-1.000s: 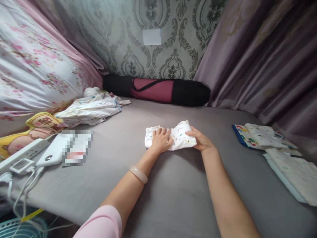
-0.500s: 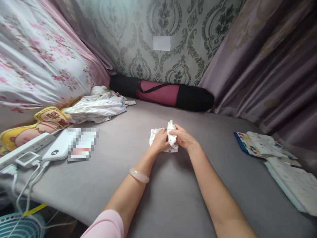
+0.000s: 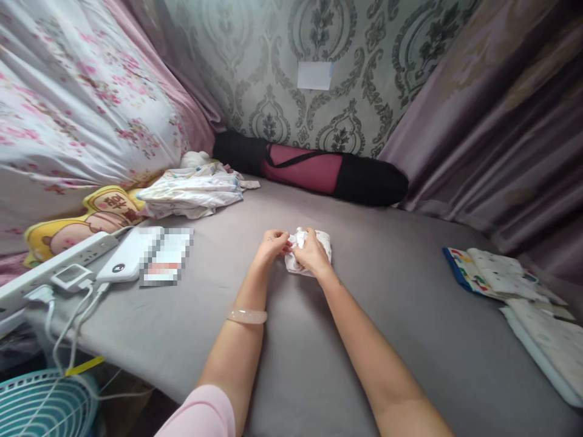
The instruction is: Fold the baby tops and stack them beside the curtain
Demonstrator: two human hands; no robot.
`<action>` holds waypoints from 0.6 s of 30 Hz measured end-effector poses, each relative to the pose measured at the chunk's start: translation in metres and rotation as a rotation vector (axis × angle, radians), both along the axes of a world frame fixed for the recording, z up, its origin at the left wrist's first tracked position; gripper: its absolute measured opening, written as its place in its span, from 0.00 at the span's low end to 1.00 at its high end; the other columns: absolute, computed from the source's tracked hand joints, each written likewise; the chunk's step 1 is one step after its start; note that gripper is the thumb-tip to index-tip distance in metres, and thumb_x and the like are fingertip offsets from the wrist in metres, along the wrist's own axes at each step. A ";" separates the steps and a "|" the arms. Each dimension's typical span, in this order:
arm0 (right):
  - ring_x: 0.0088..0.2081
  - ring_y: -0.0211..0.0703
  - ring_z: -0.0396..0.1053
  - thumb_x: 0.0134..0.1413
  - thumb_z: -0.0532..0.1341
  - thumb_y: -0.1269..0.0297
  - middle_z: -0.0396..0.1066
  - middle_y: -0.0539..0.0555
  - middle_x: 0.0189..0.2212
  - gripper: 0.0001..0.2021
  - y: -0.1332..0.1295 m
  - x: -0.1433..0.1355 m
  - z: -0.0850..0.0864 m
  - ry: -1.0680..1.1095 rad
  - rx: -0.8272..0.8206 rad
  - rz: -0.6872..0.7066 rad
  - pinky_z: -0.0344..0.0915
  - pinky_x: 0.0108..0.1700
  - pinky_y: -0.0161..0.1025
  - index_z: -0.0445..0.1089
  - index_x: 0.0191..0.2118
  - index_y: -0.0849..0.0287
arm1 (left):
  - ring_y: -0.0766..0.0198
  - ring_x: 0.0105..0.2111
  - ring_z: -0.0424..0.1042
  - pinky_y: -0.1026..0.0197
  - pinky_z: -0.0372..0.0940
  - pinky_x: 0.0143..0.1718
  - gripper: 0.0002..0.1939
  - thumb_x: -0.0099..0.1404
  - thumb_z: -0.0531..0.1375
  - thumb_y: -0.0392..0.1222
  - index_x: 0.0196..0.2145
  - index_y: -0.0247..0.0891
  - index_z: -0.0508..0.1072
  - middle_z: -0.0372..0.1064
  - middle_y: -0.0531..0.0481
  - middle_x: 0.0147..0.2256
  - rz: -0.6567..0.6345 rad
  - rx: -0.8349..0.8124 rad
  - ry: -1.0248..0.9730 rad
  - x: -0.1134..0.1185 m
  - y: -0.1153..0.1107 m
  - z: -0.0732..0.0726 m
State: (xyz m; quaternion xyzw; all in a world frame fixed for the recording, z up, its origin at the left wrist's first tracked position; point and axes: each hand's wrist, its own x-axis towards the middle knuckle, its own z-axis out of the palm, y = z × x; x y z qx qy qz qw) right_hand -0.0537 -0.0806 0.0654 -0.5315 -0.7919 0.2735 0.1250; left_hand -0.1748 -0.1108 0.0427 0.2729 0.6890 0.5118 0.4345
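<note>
A small white patterned cloth [image 3: 324, 241] lies folded on the grey sheet [image 3: 387, 291], in front of me at the middle. My right hand [image 3: 311, 252] is on top of it, fingers closed round a bunched part of the cloth. At the cloth's left edge is my left hand [image 3: 274, 244], its fingers bent and pressed together by the fabric; what lies between its fingertips is too small to make out. A pale bangle [image 3: 247, 316] circles the left wrist.
Crumpled clothes [image 3: 195, 189], a yellow cushion [image 3: 68, 233], a power strip [image 3: 64, 270] and a white power bank [image 3: 132, 255] are on the left. A black and red bag [image 3: 305, 167] lies along the wall. Folded cloths [image 3: 496, 273] sit at the right.
The rolled cloth piece that stood up in my right hand is now down on the cloth. My left hand has moved off to the cloth's left edge. The view has shifted slightly left.
</note>
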 end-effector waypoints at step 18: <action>0.48 0.50 0.68 0.61 0.55 0.66 0.73 0.58 0.46 0.10 -0.047 0.024 0.022 -0.219 0.225 0.593 0.63 0.48 0.41 0.72 0.44 0.59 | 0.71 0.18 0.62 0.69 0.56 0.20 0.14 0.50 0.68 0.37 0.34 0.30 0.72 0.63 0.58 0.19 -0.062 0.076 0.163 -0.001 0.003 -0.017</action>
